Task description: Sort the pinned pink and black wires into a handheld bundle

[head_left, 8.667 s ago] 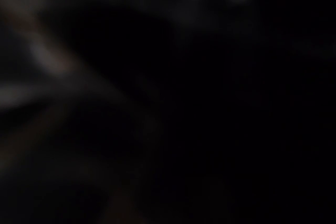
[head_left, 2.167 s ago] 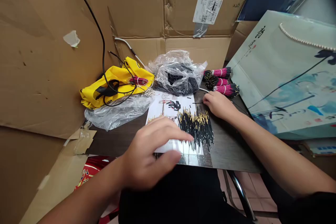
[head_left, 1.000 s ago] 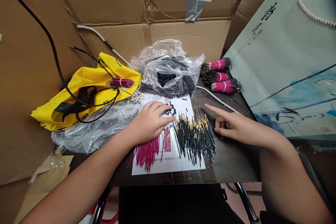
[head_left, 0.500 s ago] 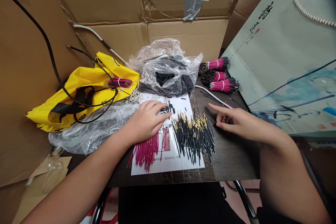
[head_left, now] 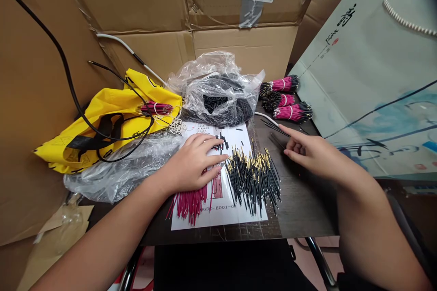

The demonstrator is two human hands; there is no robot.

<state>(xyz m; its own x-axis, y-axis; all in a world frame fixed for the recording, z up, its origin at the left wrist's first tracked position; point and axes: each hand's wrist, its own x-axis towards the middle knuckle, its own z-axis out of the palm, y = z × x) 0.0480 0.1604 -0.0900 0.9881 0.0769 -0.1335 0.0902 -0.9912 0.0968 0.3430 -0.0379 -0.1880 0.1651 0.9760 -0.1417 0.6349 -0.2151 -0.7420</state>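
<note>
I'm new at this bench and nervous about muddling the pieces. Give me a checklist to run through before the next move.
1. Magenta pins and black gold-tipped pins in separate piles: ok, a gap shows between them.
2. Short black pieces all together: not ok, a few lie apart.
3. Printed sheet fully readable: not ok, the left hand and both piles cover parts.
4. Left hand free of items: cannot tell, its palm is hidden.
5. Right hand free of items: cannot tell, its fingers are curled.
</note>
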